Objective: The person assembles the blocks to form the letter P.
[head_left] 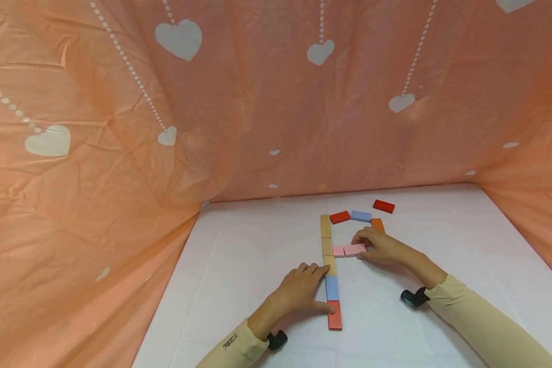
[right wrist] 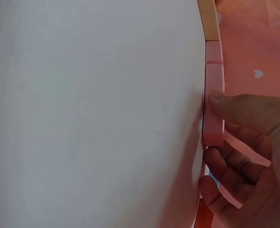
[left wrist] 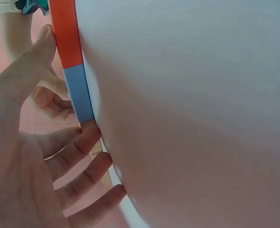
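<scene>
Both hands work at an outline of flat blocks on a white cloth. My left hand [head_left: 299,289] lies beside the upright column, its fingers extended; thumb touches the red block [head_left: 335,322], index finger the lowest wooden block [head_left: 331,268], with the blue block [left wrist: 79,95] between them. My right hand [head_left: 381,246] pinches a long pink block [right wrist: 215,109], thumb on its near side. That block's left end meets a shorter pink block [head_left: 338,251], which adjoins the column. Along the top stand a tilted dark red block [head_left: 340,217], a light blue block [head_left: 361,216] and an orange block [head_left: 377,225], partly hidden.
A loose dark red block [head_left: 384,206] lies beyond the outline, at upper right. White cloth [head_left: 239,245] covers the surface. An orange curtain with white hearts [head_left: 276,102] encloses the back and sides.
</scene>
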The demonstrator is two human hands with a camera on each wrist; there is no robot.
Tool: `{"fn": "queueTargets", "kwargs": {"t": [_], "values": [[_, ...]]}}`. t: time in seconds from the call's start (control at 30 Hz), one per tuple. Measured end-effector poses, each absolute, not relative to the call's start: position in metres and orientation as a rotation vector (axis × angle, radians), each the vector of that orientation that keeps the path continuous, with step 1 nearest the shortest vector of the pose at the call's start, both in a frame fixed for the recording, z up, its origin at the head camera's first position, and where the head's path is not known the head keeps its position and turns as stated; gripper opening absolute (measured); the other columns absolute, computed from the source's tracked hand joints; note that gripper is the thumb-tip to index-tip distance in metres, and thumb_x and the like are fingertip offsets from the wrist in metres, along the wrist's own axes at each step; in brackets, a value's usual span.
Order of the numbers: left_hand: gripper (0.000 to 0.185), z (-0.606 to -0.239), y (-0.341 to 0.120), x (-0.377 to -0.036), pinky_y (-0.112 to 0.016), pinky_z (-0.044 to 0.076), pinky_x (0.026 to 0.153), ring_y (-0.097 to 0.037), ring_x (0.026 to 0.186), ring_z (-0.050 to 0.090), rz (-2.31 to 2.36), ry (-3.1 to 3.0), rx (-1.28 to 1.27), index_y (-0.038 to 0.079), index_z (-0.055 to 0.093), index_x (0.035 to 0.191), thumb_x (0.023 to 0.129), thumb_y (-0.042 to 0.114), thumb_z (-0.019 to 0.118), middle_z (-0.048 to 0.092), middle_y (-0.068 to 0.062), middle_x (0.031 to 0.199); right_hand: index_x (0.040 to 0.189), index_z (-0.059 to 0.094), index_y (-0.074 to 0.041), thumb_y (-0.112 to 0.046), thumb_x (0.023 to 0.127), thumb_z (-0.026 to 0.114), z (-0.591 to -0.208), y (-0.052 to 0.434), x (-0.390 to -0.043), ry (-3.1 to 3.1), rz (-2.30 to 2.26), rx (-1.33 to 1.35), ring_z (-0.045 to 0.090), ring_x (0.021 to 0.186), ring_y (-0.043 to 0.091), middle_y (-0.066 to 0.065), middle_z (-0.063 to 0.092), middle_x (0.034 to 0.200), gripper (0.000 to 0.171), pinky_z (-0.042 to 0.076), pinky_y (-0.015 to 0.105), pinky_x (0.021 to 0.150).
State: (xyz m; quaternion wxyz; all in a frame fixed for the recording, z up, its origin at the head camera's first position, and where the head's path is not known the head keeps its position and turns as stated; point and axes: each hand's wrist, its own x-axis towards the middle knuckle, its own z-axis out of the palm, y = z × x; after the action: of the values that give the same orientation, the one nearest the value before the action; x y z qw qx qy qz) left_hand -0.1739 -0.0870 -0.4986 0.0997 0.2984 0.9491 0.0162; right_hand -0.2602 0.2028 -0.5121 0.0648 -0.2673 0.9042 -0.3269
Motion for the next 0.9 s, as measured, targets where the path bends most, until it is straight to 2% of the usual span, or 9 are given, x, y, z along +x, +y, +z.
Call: {"fn": "queueTargets", "kwargs": {"t": [0.33,0.6,0.73,0.9], "values": [[0.107,-0.498,-0.086,-0.174,-0.038,0.05,0.108,-0.02,0.135,0.054,0.06,2.808,0.879,0.02,0.044,0.164,0.081,0.078,0.077,0.057,0.001,0.153,0.115,0.07,-0.01,-0.013,0.092,0.085,-0.51,0.203,-0.258,2.724,-0.994,-0.777,0.056,0.099,0.021,0.002,0.063,0.106,0.027,0.054,0.043,0.09],[0.107,-0.497,-0.087,-0.173,-0.037,0.049,0.108,-0.02,0.135,0.054,0.07,2.804,0.881,0.019,0.044,0.164,0.081,0.078,0.078,0.058,0.001,0.152,0.123,0.07,-0.007,-0.013,0.096,0.081,-0.504,0.211,-0.259,2.726,-1.05,-0.73,0.059,0.101,0.023,0.004,0.065,0.11,0.03,0.054,0.043,0.092],[0.107,-0.496,-0.088,-0.173,-0.037,0.049,0.108,-0.02,0.134,0.054,0.075,2.802,0.886,0.019,0.044,0.164,0.082,0.077,0.078,0.058,0.001,0.151,0.123,0.069,-0.004,-0.009,0.097,0.078,-0.5,0.221,-0.265,2.767,-1.1,-0.727,0.061,0.1,0.023,0.006,0.067,0.111,0.028,0.056,0.038,0.089],[0.107,-0.498,-0.088,-0.174,-0.037,0.049,0.107,-0.02,0.134,0.054,0.077,2.8,0.891,0.019,0.044,0.165,0.082,0.076,0.079,0.058,0.001,0.151,0.117,0.07,0.002,-0.003,0.095,0.081,-0.498,0.24,-0.278,2.857,-1.185,-0.787,0.062,0.094,0.025,0.007,0.068,0.102,0.025,0.053,0.033,0.082]]}}
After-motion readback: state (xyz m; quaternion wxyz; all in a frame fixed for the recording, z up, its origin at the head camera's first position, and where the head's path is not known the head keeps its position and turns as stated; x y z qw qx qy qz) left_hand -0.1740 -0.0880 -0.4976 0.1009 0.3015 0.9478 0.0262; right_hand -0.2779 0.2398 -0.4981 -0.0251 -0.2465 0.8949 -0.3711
